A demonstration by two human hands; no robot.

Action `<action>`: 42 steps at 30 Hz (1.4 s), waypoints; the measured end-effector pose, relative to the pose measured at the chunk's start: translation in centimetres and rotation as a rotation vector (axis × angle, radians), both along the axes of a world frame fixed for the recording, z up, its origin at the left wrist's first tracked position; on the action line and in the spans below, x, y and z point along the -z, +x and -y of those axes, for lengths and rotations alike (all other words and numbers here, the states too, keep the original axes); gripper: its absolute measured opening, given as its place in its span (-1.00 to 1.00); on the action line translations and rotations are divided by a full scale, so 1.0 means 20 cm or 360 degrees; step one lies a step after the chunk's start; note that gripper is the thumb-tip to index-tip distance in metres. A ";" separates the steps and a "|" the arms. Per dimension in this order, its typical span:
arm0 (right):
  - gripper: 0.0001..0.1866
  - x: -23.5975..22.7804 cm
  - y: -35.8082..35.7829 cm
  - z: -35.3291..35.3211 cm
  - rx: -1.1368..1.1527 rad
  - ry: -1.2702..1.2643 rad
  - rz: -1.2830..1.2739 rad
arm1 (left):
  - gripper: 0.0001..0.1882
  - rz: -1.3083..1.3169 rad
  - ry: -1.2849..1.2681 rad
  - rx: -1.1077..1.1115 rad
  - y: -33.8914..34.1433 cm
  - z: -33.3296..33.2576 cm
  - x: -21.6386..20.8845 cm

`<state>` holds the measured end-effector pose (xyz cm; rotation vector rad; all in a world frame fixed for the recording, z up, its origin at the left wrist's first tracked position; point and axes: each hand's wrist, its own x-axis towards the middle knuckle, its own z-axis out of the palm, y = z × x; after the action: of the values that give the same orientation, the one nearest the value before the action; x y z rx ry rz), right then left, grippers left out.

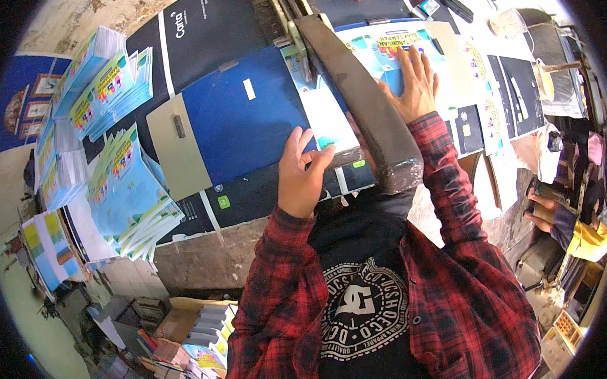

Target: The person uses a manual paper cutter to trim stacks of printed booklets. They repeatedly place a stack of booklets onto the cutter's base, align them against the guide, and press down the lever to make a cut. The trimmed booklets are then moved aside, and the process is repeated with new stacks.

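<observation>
Long dark cutter blade (367, 98): dull, worn metal. Blue booklet stack (246, 121) under it: smooth, slightly glossy paper covers.
</observation>
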<state>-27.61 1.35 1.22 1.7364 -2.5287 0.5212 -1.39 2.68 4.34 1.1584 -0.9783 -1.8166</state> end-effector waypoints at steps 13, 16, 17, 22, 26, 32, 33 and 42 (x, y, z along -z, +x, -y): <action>-0.14 0.01 0.07 0.02 -0.0063 -0.0061 -0.0060 | -0.66 0.1279 -0.0747 0.0108 -0.02 0.39 0.09; -0.20 0.02 0.06 0.02 -0.0031 -0.0055 -0.0075 | -0.74 0.1251 -0.0745 0.0108 -0.07 0.39 0.08; -0.20 0.02 0.06 0.03 -0.0033 -0.0044 -0.0074 | -0.77 0.1247 -0.0755 0.0081 -0.08 0.39 0.07; -0.15 0.05 0.07 0.06 -0.0077 -0.0091 -0.0108 | -0.77 0.0400 0.0016 -0.0027 -0.04 0.43 0.08; -0.18 0.07 0.15 0.11 -0.0160 -0.0120 -0.0064 | -0.69 0.0401 0.0120 0.0017 -0.03 0.49 0.03; -0.24 0.02 0.19 0.09 -0.0144 -0.0021 -0.0032 | -0.71 0.0612 0.0167 0.0033 -0.07 0.53 -0.02; -0.22 0.00 0.17 0.09 -0.0119 0.0010 -0.0036 | -0.71 0.0646 0.0133 0.0045 -0.08 0.53 -0.02; -0.10 0.03 0.11 0.07 -0.0097 0.0017 -0.0121 | -0.67 0.0550 0.0281 0.0106 -0.05 0.51 -0.02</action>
<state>-25.35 -0.13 0.69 1.8054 -2.4392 0.4359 -2.42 -7.52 4.72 1.6049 -1.0745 -1.8188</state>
